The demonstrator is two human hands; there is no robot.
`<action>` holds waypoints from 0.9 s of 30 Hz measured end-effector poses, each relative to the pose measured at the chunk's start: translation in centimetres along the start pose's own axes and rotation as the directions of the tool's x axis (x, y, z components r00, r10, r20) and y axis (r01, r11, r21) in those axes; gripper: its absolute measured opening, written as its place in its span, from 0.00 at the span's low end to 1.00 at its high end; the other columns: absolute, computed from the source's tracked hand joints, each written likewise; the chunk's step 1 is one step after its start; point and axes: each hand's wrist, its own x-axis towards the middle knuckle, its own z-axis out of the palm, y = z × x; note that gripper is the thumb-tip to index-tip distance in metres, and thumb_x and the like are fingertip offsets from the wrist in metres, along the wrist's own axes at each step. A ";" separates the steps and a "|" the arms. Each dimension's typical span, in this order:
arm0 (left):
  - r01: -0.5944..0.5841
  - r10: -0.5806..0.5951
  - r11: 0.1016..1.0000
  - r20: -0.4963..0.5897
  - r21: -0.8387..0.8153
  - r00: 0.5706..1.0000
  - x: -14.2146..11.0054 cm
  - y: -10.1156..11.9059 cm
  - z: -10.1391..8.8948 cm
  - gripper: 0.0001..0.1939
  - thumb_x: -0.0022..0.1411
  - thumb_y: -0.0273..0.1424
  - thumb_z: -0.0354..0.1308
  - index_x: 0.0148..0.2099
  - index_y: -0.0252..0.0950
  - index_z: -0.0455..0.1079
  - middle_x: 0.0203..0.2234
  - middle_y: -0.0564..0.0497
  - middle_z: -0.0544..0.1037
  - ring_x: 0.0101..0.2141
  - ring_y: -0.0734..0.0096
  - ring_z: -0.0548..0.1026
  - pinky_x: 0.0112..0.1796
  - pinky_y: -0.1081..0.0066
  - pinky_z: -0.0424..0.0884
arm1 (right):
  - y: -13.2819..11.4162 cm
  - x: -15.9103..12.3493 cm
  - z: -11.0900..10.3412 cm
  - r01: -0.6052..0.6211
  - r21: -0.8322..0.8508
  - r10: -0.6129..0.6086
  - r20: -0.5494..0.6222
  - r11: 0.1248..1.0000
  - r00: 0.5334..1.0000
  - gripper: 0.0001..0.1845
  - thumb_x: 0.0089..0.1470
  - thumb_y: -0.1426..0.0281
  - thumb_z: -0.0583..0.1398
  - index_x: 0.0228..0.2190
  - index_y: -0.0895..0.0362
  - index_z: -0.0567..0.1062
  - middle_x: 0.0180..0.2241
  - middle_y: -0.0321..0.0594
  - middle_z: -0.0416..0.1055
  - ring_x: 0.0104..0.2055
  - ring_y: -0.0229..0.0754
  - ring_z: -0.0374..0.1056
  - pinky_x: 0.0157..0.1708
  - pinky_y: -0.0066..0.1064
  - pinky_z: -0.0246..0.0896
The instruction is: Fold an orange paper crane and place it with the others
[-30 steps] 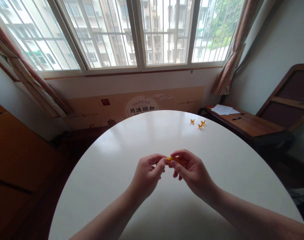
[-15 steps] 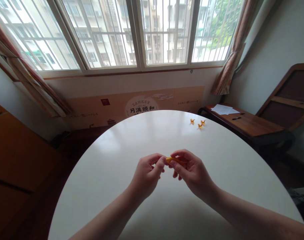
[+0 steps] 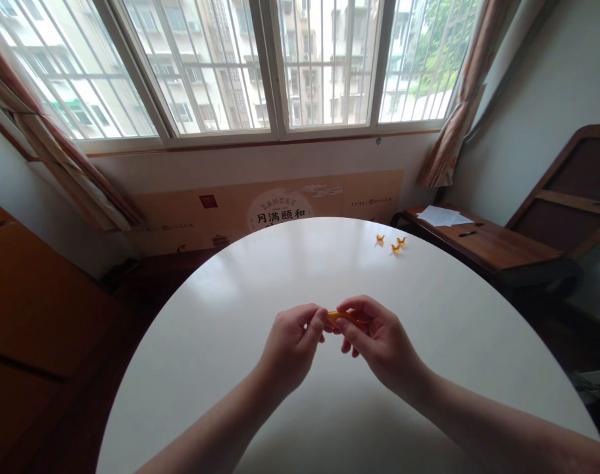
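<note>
A small folded piece of yellow-orange paper (image 3: 334, 316) is held between my two hands, above the white table (image 3: 206, 368). My left hand (image 3: 297, 339) pinches its left end between thumb and forefinger. My right hand (image 3: 372, 329) grips the other end, thumb in front and fingers behind, so much of the paper is hidden. Farther off, at the back right of the tabletop, stand three small folded paper cranes (image 3: 395, 249) of the same colour. Neither hand touches them.
Beyond the table's right edge is a wooden side table (image 3: 507, 247) with white paper sheets (image 3: 441, 216) and a small dark object (image 3: 468, 234) on it. A printed beige board (image 3: 201, 227) leans below the barred window. An orange-brown cabinet (image 3: 28, 296) stands at left.
Almost nothing differs. My left fingers have shifted very slightly against the folded paper; both hands keep their hold in the same place.
</note>
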 end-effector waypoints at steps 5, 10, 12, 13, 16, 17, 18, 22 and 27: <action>0.061 -0.064 0.995 -0.044 -0.078 0.997 0.1 -0.5 -0.1 0.23 0.68 0.43 0.49 0.30 0.31 0.74 0.21 0.49 0.75 0.21 0.75 0.70 0.21 0.77 0.67 | 0.2 0.1 -0.2 -0.076 0.040 0.076 -0.001 0.996 0.997 0.14 0.56 0.62 0.64 0.39 0.57 0.70 0.29 0.37 0.74 0.22 0.33 0.69 0.19 0.22 0.63; 0.070 -0.081 0.990 -0.084 -0.122 0.993 0.4 -0.3 -0.4 0.17 0.62 0.42 0.59 0.41 0.31 0.77 0.25 0.48 0.78 0.23 0.73 0.72 0.20 0.77 0.69 | 0.1 0.2 -0.4 -0.086 0.061 0.087 -0.013 0.994 0.996 0.15 0.56 0.61 0.65 0.39 0.57 0.70 0.29 0.37 0.74 0.22 0.34 0.69 0.19 0.22 0.62; 0.038 -0.047 0.994 -0.085 -0.105 0.995 0.4 -0.3 -0.4 0.15 0.60 0.39 0.63 0.43 0.32 0.77 0.29 0.46 0.80 0.25 0.72 0.72 0.21 0.76 0.70 | 0.0 0.2 -0.4 -0.082 0.061 0.082 -0.004 0.995 0.997 0.15 0.56 0.61 0.65 0.39 0.57 0.71 0.28 0.37 0.74 0.22 0.34 0.69 0.19 0.22 0.62; 0.016 -0.024 0.996 -0.085 -0.093 0.996 0.4 -0.3 -0.5 0.14 0.59 0.37 0.64 0.42 0.33 0.78 0.30 0.46 0.80 0.25 0.72 0.73 0.21 0.76 0.70 | 0.0 0.2 -0.4 -0.079 0.059 0.079 -0.001 0.995 0.997 0.15 0.56 0.61 0.65 0.39 0.57 0.71 0.28 0.37 0.73 0.22 0.33 0.69 0.19 0.21 0.62; -0.061 0.056 0.996 -0.072 -0.060 0.996 0.4 -0.5 -0.5 0.09 0.59 0.33 0.64 0.40 0.34 0.79 0.30 0.47 0.80 0.26 0.72 0.74 0.22 0.77 0.70 | -0.1 0.2 -0.3 -0.076 0.059 0.076 0.002 0.995 0.997 0.15 0.56 0.60 0.65 0.39 0.58 0.72 0.27 0.36 0.73 0.22 0.33 0.69 0.19 0.21 0.61; -0.087 0.084 0.995 -0.068 -0.051 0.994 0.4 -0.6 -0.5 0.08 0.59 0.32 0.64 0.40 0.35 0.79 0.30 0.47 0.80 0.26 0.73 0.74 0.22 0.77 0.70 | -0.2 0.2 -0.3 -0.079 0.061 0.079 0.003 0.995 0.997 0.15 0.56 0.60 0.65 0.39 0.58 0.72 0.27 0.36 0.73 0.23 0.33 0.69 0.19 0.21 0.62; -0.113 0.110 0.993 -0.066 -0.043 0.992 0.5 -0.6 -0.5 0.07 0.60 0.31 0.63 0.40 0.35 0.79 0.30 0.48 0.80 0.26 0.73 0.74 0.22 0.78 0.70 | -0.2 0.3 -0.4 -0.082 0.065 0.082 0.007 0.994 0.997 0.16 0.56 0.60 0.65 0.39 0.58 0.72 0.27 0.36 0.73 0.23 0.33 0.69 0.19 0.21 0.62; -0.196 0.195 0.981 -0.071 -0.001 0.978 0.5 -0.6 -0.7 0.05 0.61 0.29 0.63 0.39 0.36 0.80 0.29 0.49 0.81 0.25 0.75 0.74 0.23 0.78 0.71 | -0.3 0.3 -0.5 -0.095 0.089 0.093 0.026 0.991 0.995 0.16 0.56 0.60 0.65 0.40 0.58 0.73 0.28 0.37 0.73 0.23 0.34 0.69 0.19 0.22 0.63; -0.243 0.245 0.970 -0.080 0.031 0.966 0.4 -0.1 -0.7 0.05 0.61 0.28 0.63 0.38 0.36 0.80 0.29 0.49 0.82 0.26 0.75 0.76 0.24 0.79 0.71 | -0.2 0.4 -0.7 -0.089 0.110 0.084 0.042 0.990 0.996 0.15 0.56 0.61 0.64 0.40 0.58 0.72 0.28 0.36 0.73 0.23 0.34 0.69 0.19 0.22 0.63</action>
